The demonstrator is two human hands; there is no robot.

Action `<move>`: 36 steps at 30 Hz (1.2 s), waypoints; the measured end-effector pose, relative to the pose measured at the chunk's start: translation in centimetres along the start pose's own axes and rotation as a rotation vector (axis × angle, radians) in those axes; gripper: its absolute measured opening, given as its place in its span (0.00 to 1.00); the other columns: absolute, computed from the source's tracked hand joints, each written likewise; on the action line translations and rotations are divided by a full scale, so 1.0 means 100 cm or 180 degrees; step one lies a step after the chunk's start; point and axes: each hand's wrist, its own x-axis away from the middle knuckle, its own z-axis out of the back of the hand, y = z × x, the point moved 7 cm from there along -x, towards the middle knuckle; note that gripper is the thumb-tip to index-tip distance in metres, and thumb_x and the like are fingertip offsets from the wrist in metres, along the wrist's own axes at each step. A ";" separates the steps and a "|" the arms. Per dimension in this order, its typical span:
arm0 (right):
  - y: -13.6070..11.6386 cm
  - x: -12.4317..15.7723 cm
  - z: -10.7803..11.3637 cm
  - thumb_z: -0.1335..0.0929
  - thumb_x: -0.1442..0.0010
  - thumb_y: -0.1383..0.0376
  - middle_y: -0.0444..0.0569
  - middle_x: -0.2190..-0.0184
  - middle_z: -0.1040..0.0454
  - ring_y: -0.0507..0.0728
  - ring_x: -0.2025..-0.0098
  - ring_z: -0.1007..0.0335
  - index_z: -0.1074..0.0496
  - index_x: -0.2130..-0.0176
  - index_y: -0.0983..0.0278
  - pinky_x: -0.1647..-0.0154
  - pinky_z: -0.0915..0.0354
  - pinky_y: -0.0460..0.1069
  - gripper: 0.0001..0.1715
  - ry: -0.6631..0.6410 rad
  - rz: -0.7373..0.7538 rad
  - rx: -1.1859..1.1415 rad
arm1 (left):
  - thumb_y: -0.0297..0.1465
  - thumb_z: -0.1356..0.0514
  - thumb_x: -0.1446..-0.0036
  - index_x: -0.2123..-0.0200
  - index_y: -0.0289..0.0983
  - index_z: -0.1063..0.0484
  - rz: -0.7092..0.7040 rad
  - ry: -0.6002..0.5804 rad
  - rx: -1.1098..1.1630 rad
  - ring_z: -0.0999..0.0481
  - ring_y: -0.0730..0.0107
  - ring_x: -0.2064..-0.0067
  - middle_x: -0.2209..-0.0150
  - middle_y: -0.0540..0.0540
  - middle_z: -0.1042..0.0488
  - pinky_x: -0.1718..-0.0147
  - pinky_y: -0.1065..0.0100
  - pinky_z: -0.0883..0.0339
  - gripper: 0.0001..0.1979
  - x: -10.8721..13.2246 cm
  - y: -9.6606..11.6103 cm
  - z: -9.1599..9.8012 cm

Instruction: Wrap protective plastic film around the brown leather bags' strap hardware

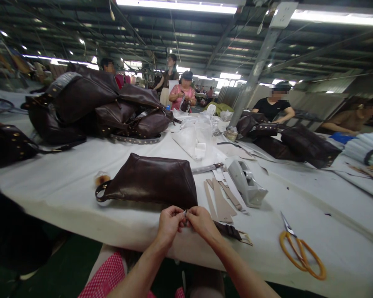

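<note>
A dark brown leather bag (155, 178) lies on its side on the white-covered table, in front of me. At its near right corner my left hand (171, 221) and my right hand (200, 221) meet, fingertips pinched together. Something small and shiny shows between them, too small to name. A dark leather strap (228, 230) with a gold-coloured buckle (245, 237) runs out to the right from under my right hand. To the left, a strap loop (102, 192) sticks out from the bag's end.
Orange-handled scissors (301, 252) lie open at the right. A grey tape dispenser (247, 184) stands beside beige strips (220, 200). Piled brown bags (90, 99) fill the back left; more bags (309, 145) lie back right. Clear plastic (195, 138) lies behind. Several people work around the table.
</note>
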 end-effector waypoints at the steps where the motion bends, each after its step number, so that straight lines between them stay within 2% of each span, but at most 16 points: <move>1: 0.000 0.002 -0.002 0.36 0.46 0.67 0.43 0.82 0.28 0.49 0.81 0.36 0.29 0.77 0.64 0.79 0.45 0.44 0.11 0.0022 -0.0033 -0.0089 | 0.29 0.41 0.59 0.76 0.34 0.31 0.0007 -0.0012 0.0010 0.35 0.76 0.81 0.82 0.50 0.30 0.85 0.76 0.46 0.04 0.000 0.000 0.000; 8: 0.001 0.010 -0.013 0.39 0.41 0.68 0.41 0.82 0.30 0.49 0.85 0.37 0.36 0.70 0.63 0.87 0.47 0.43 0.06 0.0321 -0.0273 -0.0698 | 0.30 0.40 0.59 0.76 0.35 0.31 -0.0042 -0.0015 0.0023 0.35 0.77 0.82 0.84 0.52 0.32 0.86 0.77 0.46 0.05 -0.002 0.003 0.001; 13: 0.005 0.009 -0.007 0.34 0.45 0.69 0.38 0.87 0.34 0.46 0.88 0.45 0.34 0.76 0.65 0.87 0.52 0.42 0.09 0.0498 -0.0170 -0.1015 | 0.32 0.39 0.60 0.76 0.36 0.33 -0.0128 0.0000 0.0028 0.36 0.77 0.83 0.83 0.53 0.32 0.88 0.77 0.46 0.07 -0.003 0.003 0.001; 19: 0.006 0.015 -0.014 0.34 0.50 0.67 0.36 0.87 0.41 0.43 0.88 0.54 0.35 0.80 0.65 0.87 0.63 0.42 0.10 0.0091 -0.0425 -0.1831 | 0.32 0.39 0.59 0.74 0.37 0.33 -0.0224 0.0001 -0.0037 0.36 0.77 0.83 0.84 0.55 0.33 0.88 0.78 0.44 0.08 -0.001 0.003 0.001; 25: 0.004 0.016 -0.021 0.36 0.49 0.69 0.34 0.84 0.44 0.41 0.87 0.61 0.40 0.78 0.64 0.86 0.63 0.41 0.08 -0.0398 -0.0811 -0.2445 | 0.35 0.37 0.58 0.71 0.39 0.39 -0.0193 0.0040 -0.0052 0.34 0.75 0.83 0.84 0.56 0.33 0.89 0.78 0.43 0.13 0.001 -0.001 0.002; 29: 0.007 0.016 -0.018 0.36 0.48 0.69 0.36 0.84 0.41 0.42 0.88 0.58 0.38 0.76 0.65 0.87 0.62 0.40 0.06 -0.0442 -0.0805 -0.2449 | 0.36 0.36 0.59 0.71 0.39 0.41 -0.0161 -0.0026 0.0147 0.33 0.76 0.82 0.83 0.55 0.30 0.87 0.78 0.42 0.16 0.001 -0.001 0.003; 33: 0.014 0.022 -0.006 0.33 0.49 0.68 0.38 0.85 0.37 0.43 0.88 0.50 0.36 0.77 0.66 0.88 0.61 0.40 0.07 -0.0063 -0.0587 -0.2259 | 0.36 0.35 0.60 0.69 0.39 0.41 -0.0014 -0.0071 0.0360 0.33 0.77 0.82 0.81 0.52 0.27 0.85 0.78 0.41 0.18 -0.001 0.000 0.004; 36: 0.016 0.028 -0.002 0.31 0.50 0.66 0.37 0.86 0.38 0.43 0.89 0.51 0.32 0.74 0.67 0.88 0.61 0.39 0.07 0.0114 -0.0398 -0.2205 | 0.36 0.34 0.60 0.69 0.39 0.42 0.0014 -0.0075 0.0334 0.33 0.77 0.82 0.81 0.52 0.27 0.86 0.78 0.41 0.19 -0.001 0.001 0.004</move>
